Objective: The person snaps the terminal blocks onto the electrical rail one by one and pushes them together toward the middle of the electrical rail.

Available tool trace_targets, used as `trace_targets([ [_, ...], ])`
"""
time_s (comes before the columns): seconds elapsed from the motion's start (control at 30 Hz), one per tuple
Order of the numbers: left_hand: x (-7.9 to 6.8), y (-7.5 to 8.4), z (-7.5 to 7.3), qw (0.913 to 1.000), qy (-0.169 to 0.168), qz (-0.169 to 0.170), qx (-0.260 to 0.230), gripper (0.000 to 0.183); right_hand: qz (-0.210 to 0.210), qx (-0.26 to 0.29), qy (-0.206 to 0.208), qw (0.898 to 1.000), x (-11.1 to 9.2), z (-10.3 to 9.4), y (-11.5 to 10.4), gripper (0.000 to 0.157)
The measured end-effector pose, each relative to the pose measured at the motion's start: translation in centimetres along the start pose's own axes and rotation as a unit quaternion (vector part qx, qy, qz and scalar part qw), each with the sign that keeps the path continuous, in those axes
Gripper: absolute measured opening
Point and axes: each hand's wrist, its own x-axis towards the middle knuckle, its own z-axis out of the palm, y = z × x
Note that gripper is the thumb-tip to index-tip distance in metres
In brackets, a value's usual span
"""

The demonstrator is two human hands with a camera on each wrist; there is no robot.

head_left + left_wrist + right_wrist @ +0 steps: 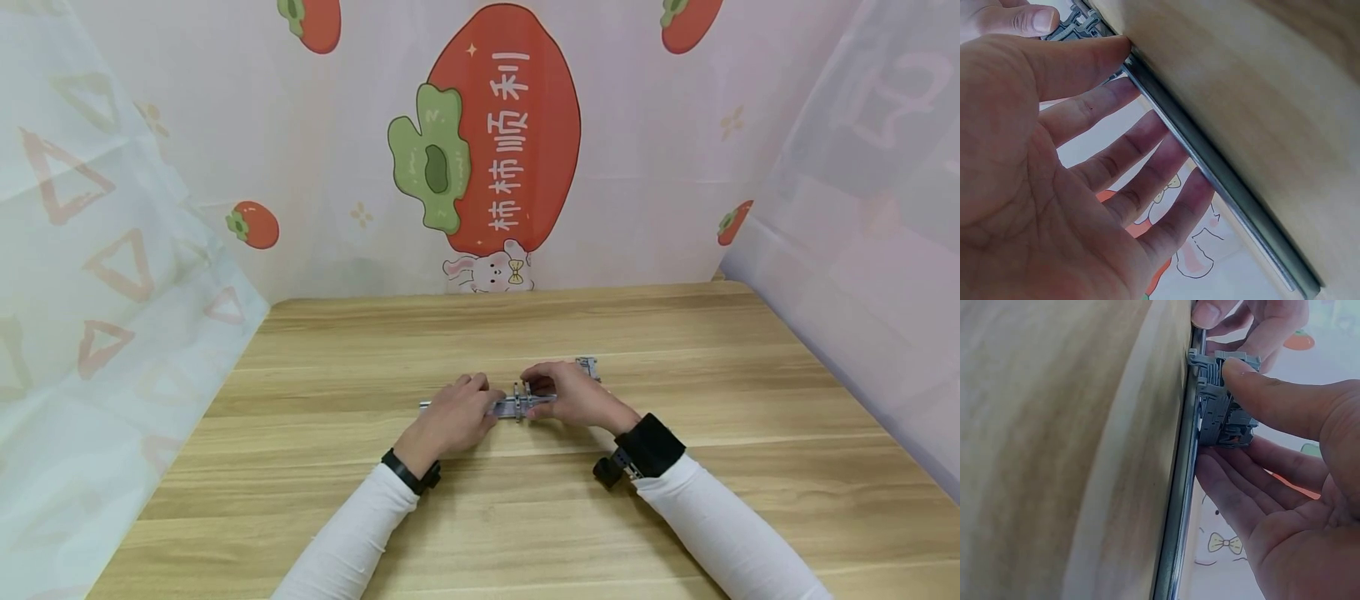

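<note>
A slim metal mounting rail (504,408) lies crosswise on the table, its length also showing in the left wrist view as a dark strip (1235,194). My left hand (459,415) holds it with the thumb along one edge and the fingertips along the other. Grey plastic terminal blocks (1219,409) sit at the rail, standing up from it. My right hand (576,395) grips these blocks, thumb pressed on one side and fingers on the opposite side. Both hands are close together, the left thumb just beyond the blocks in the right wrist view.
Another small grey piece (589,367) lies on the wooden table (337,350) behind the right hand. A printed cloth (637,167) hangs along the table's back edge, with pale cloths at both sides. Each wrist wears a black strap.
</note>
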Motion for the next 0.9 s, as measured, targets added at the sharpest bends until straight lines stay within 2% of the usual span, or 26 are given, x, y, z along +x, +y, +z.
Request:
trace_targets([
  [0.3, 0.06, 0.17, -0.05, 1.0, 0.003, 0.001, 0.009, 0.037, 0.008, -0.035, 0.014, 0.999, 0.01, 0.23, -0.2, 0.055],
  [0.9, -0.06, 0.21, -0.09, 0.9999, 0.005, 0.001, 0.009, 0.036, 0.031, -0.058, 0.025, 0.998, 0.0, 0.65, -0.84, 0.054],
])
